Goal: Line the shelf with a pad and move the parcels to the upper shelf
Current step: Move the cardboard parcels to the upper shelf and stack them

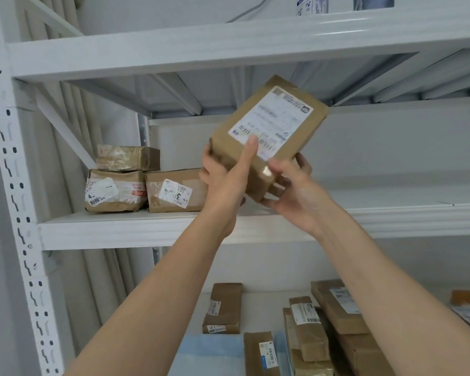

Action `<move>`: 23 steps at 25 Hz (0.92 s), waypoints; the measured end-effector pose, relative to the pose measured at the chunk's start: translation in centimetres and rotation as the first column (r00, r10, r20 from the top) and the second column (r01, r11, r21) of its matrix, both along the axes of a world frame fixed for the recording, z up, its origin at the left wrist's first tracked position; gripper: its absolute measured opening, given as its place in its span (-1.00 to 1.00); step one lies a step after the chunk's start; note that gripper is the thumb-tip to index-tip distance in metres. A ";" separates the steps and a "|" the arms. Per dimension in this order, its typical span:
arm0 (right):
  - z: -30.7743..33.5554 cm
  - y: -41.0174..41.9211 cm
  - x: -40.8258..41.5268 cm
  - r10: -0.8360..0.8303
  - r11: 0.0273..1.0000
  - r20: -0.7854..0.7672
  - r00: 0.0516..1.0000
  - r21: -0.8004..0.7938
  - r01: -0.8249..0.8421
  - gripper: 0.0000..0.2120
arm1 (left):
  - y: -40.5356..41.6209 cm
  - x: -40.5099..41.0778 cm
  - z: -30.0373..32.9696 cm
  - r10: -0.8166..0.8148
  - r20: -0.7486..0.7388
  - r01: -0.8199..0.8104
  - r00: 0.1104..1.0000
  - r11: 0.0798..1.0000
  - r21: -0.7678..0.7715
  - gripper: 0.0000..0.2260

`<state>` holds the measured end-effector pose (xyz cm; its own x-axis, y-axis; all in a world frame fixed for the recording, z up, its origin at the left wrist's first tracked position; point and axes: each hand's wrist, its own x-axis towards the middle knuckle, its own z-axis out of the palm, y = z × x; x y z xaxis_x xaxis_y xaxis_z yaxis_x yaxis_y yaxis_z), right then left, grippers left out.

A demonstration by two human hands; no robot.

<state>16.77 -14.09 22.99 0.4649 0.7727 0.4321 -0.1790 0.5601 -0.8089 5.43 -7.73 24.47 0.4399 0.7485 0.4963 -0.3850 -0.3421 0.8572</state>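
Your two bare forearms reach up and forward, converging; your left hand (223, 180) grips the tilted parcel (269, 131) with thumb laid up its labelled face, your right hand (288, 188) curls round its lower corner.

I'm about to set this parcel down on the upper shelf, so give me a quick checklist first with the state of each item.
1. Grip: left hand and right hand both hold the raised parcel: ok.
2. Free space on the upper shelf right of the three parcels: ok.
3. Parcel level: tilted: not ok.
4. Upper shelf lined with a pad: cannot tell.
5. More parcels on the lower shelf: not ok.
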 end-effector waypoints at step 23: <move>2.3 -1.6 2.3 -0.437 0.891 -0.187 0.880 -0.227 0.394 -0.38 | 0.1 -3.0 0.0 -0.269 -0.352 0.302 0.897 0.952 0.043 -0.67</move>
<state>19.04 -15.72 25.26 0.8284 0.5395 0.1507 -0.1519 0.4753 -0.8666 2.46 -7.59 24.43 0.7812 0.5225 0.3416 -0.1715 -0.3465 0.9222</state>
